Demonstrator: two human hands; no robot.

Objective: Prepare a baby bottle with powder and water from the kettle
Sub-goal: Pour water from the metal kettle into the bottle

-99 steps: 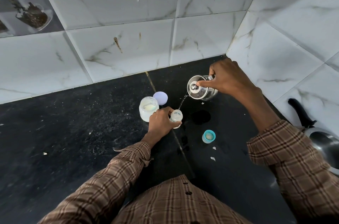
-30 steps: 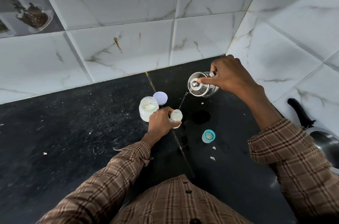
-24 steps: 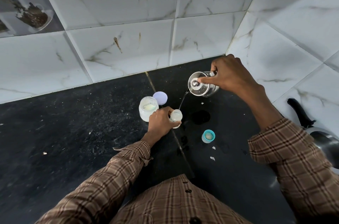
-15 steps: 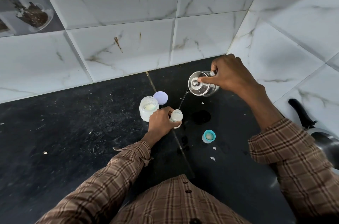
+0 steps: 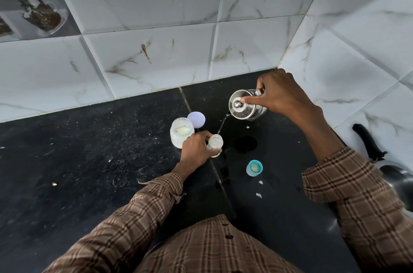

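Countertop [image 5: 89,172] first: black stone, dusted with pale specks, running back to white marble-look wall tiles [image 5: 156,53] that meet in a corner at the right. We note a dark pan [image 5: 400,174] at the far right edge, its black handle pointing toward the wall, well apart from the work.

Next in size, our kettle [image 5: 247,106], small and steel, tilted with its spout toward the left. Our right hand [image 5: 279,94] is closed around its handle, one fingertip pressed on the lid knob. A thin stream of water [image 5: 223,124] runs from the spout down into the baby bottle [image 5: 215,142].

Powder jar [image 5: 181,132] stands open just beside the bottle on the left, pale powder inside; its lilac lid [image 5: 196,119] lies flat behind it, touching or nearly so.

The bottle stands upright on the counter, our left hand [image 5: 196,147] wrapped around its body to steady it. The contents look pale and cloudy, so we judge the powder is already in. We cannot read the fill level from above.

Smallest: the teal bottle cap [image 5: 254,168], set apart to the right and nearer to us, and a wet patch [image 5: 245,144] between cap and kettle.

Status, as we judge it: powder done, water in progress. Left to do: stop the pour, set the kettle down, fit the cap, probably shake.
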